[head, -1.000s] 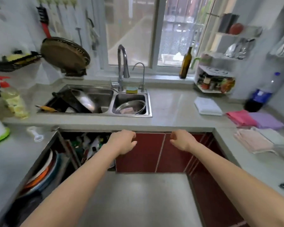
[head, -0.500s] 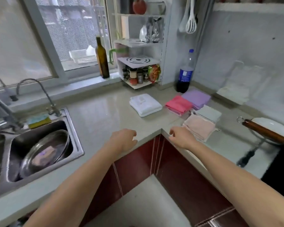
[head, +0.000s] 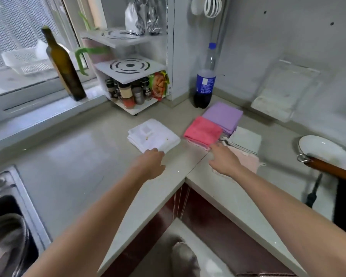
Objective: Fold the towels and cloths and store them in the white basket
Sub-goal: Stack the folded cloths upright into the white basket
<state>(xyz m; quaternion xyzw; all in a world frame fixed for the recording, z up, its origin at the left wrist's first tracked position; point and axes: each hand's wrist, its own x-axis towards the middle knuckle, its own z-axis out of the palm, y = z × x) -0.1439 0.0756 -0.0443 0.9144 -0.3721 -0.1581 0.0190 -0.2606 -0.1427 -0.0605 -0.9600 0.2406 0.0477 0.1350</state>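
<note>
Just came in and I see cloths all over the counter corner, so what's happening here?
A person is reaching both hands toward folded cloths on the counter. The left hand is at the near edge of the white towel; the right hand points a finger at the pink cloth, above the pale pink cloth. A purple cloth and a whitish one lie beside them. Neither hand grips anything yet. A white basket shows beyond the window.

Both hands (head: pixel 148 164) now forward, nearer the white towel (head: pixel 154 135)
</note>
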